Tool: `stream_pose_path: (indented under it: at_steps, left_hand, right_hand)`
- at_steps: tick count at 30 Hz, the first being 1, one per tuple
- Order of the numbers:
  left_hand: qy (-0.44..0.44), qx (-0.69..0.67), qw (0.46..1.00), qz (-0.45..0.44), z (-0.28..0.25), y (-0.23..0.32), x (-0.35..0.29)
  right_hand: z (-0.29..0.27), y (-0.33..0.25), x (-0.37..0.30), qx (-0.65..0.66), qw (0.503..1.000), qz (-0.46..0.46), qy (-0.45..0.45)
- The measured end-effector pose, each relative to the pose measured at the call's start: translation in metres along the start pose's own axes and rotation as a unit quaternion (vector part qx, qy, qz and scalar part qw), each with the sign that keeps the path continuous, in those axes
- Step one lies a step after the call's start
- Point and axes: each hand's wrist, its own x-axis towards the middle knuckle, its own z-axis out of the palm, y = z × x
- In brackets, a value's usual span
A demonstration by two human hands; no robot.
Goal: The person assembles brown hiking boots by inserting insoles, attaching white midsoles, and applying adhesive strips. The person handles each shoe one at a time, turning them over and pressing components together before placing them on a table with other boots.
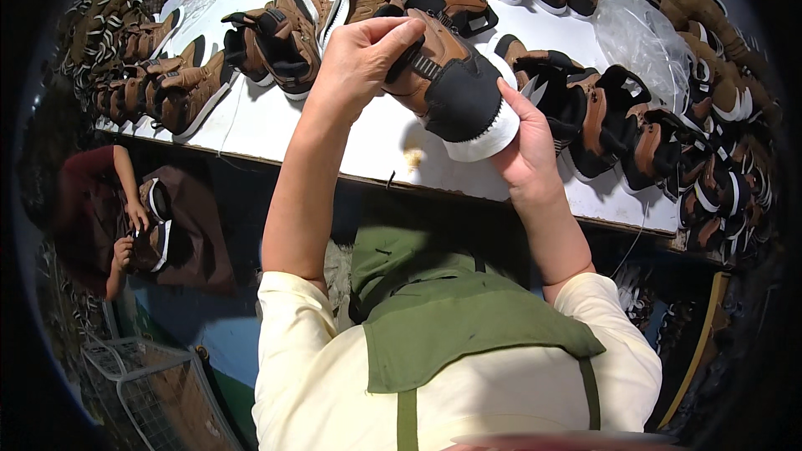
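Observation:
A brown and black shoe (462,98) with a white sole is tilted above the near edge of the table. Its black toe points toward me, and pale stitches run along the seam where the toe meets the sole. My right hand (532,144) grips it by the white sole at the toe end, thumb along the rim. At the shoe's other side, my left hand (361,57) is closed, thumb and forefinger pinched together by the lacing area. Whatever those fingertips may hold is too small to make out.
On the white table (334,146), brown shoes (190,96) stand left, with more black-and-brown shoes (593,121) right. Clear plastic wrap (643,42) lies behind those. Shoes are heaped at the far right. Another person (134,217) works on a shoe at left, above a wire basket (159,384).

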Motion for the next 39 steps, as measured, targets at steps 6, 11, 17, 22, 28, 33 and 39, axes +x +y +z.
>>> stream_pose_path:
  at_steps: [6, 11, 17, 22, 28, 33, 39]
  left_hand:
    - [-0.005, -0.025, 0.999, -0.034, -0.006, 0.000, 0.007]
    - [0.008, -0.048, 0.998, -0.031, -0.015, -0.007, 0.003]
    - [0.015, -0.078, 0.996, -0.044, -0.027, -0.014, 0.006]
    - [-0.007, -0.030, 0.997, -0.068, -0.033, 0.003, 0.030]
    - [-0.046, 0.000, 0.997, 0.063, -0.026, 0.018, 0.037]
    - [0.026, 0.078, 0.994, 0.066, -0.021, 0.028, 0.038]
    - [0.026, 0.130, 0.989, 0.070, -0.022, 0.031, 0.035]
  right_hand:
    - [0.004, 0.001, 0.002, -0.016, 1.000, 0.001, -0.003]
    - [0.009, 0.008, 0.003, -0.024, 1.000, -0.006, -0.003]
    - [0.015, 0.012, 0.013, -0.025, 1.000, 0.009, 0.000]
    - [0.032, -0.011, 0.033, -0.034, 0.999, 0.034, -0.003]
    - [0.033, -0.022, 0.030, -0.017, 0.996, 0.083, -0.016]
    - [0.033, -0.004, 0.019, -0.005, 0.996, 0.093, 0.011]
    - [0.028, 0.002, 0.016, 0.021, 0.993, 0.120, 0.001]
